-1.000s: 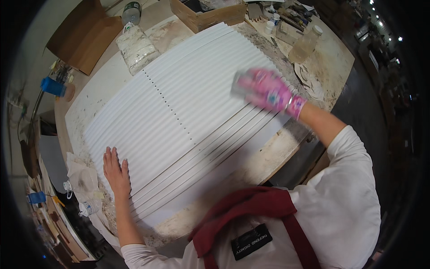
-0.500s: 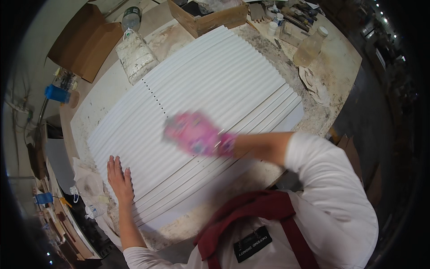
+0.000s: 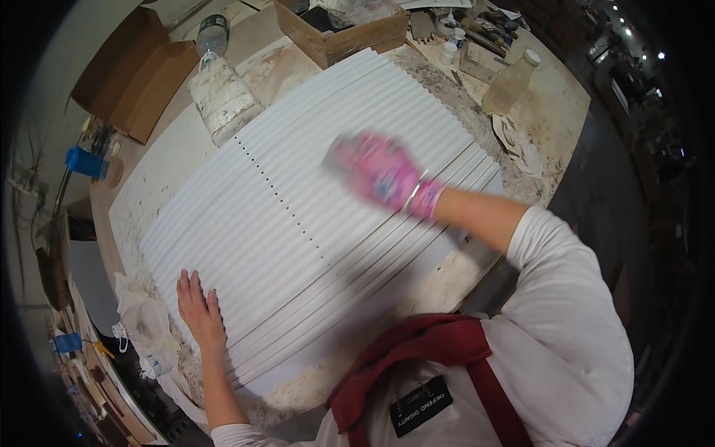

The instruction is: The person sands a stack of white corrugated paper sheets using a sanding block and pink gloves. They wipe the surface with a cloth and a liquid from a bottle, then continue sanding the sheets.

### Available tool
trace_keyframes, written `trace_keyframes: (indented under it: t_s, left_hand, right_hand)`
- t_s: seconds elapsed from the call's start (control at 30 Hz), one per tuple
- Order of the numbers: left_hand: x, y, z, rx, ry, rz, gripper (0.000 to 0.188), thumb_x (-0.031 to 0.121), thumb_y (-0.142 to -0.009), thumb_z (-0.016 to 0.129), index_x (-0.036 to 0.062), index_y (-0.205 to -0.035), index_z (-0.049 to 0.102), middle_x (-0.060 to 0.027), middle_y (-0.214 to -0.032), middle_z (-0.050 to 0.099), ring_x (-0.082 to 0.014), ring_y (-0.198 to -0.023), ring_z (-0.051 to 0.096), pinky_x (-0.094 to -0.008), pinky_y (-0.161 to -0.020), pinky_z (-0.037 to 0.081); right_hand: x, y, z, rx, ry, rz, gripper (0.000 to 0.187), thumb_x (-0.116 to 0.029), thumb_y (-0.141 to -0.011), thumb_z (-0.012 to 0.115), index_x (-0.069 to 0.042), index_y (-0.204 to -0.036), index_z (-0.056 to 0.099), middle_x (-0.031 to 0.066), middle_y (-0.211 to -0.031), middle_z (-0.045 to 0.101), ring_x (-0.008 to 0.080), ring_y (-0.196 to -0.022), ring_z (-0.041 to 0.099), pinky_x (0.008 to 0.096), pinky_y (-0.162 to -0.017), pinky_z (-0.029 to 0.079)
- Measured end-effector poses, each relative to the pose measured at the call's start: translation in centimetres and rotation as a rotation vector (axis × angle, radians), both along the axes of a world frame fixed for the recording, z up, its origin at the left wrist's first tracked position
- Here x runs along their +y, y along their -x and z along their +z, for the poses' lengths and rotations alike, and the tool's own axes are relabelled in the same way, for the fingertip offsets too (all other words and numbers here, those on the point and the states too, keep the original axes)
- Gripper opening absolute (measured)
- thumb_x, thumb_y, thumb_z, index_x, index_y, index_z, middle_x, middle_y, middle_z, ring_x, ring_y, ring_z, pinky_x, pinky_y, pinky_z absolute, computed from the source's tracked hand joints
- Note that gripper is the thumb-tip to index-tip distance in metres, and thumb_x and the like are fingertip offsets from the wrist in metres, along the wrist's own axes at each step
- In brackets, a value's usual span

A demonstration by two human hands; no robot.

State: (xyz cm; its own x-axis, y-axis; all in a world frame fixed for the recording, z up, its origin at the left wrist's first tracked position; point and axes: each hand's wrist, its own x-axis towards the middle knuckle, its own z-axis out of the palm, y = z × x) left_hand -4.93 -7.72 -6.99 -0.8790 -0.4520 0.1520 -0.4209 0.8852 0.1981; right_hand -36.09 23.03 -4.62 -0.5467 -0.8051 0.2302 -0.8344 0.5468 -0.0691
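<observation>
A large white ridged panel [image 3: 275, 160] lies across the table, with a line of small dark holes running over its ridges. Bare and flat, my left hand [image 3: 197, 309] rests on the panel's left end, fingers stretched out. My right hand [image 3: 383, 171], in a pink patterned glove with a thin band at the wrist, is over the panel right of the holes and smeared by motion. At its fingertips shows a blurred grey pad [image 3: 337, 155]; the fingers around it are hard to make out. Narrow grooved white strips [image 3: 439, 186] run along the panel's near side.
Behind the panel are a stained white bag [image 3: 225, 100], a plastic bottle [image 3: 214, 33] and a cardboard box [image 3: 342, 41]. A capped jar [image 3: 510, 82], a crumpled cloth [image 3: 516, 145] and several tools stand at the far right. Paper [image 3: 141, 305] lies near my left hand.
My gloved right hand has swept right and away from me across the ridges, uncovering more of the dark holes. My left hand stays at the panel's left end.
</observation>
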Motion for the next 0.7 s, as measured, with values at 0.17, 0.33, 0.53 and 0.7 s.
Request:
trace_keyframes:
  t_s: [0.17, 0.33, 0.53, 0.7]
  left_hand:
    - [-0.4, -0.4, 0.2, 0.0, -0.012, -0.018, 0.047, 0.031, -0.098, 0.041, 0.0065, -0.138, 0.044, -0.0136, -0.149, 0.035, -0.0363, -0.138, 0.028, -0.0471, -0.111, 0.02]
    - [-0.3, 0.2, 0.0, 0.004, -0.012, 0.001, 0.048, 0.032, -0.098, 0.041, 0.0066, -0.138, 0.044, -0.0129, -0.148, 0.036, -0.0361, -0.138, 0.028, -0.0478, -0.11, 0.02]
    - [-0.4, -0.8, 0.2, -0.022, 0.009, 0.021, 0.049, 0.031, -0.097, 0.044, 0.0057, -0.139, 0.042, -0.0145, -0.148, 0.036, -0.0371, -0.137, 0.029, -0.047, -0.111, 0.02]
    - [-4.4, -7.3, 0.3, 0.132, 0.077, 0.282, 0.057, 0.03, -0.097, 0.047, 0.001, -0.144, 0.032, -0.02, -0.148, 0.035, -0.0364, -0.136, 0.032, -0.0443, -0.111, 0.024]
  right_hand:
    - [2.4, 2.0, -5.3, -0.736, 0.171, 0.301, 0.039, -0.035, -0.087, 0.053, -0.015, -0.119, 0.058, 0.0109, -0.114, 0.06, 0.0256, -0.101, 0.059, 0.0416, -0.087, 0.048]
    - [9.6, 9.4, 1.9, 0.201, 0.073, -0.173, 0.031, -0.038, -0.091, 0.047, -0.014, -0.107, 0.059, 0.0106, -0.103, 0.064, 0.0306, -0.093, 0.062, 0.0424, -0.08, 0.051]
    - [0.3, -3.3, 0.6, -0.18, -0.098, 0.19, 0.053, -0.039, -0.082, 0.061, -0.019, -0.13, 0.049, 0.0174, -0.121, 0.056, 0.0343, -0.109, 0.056, 0.0479, -0.086, 0.048]
    - [5.8, 8.9, 0.9, 0.008, 0.055, -0.065, 0.042, -0.032, -0.087, 0.054, -0.01, -0.122, 0.056, 0.0155, -0.117, 0.06, 0.0322, -0.107, 0.057, 0.0436, -0.093, 0.045]
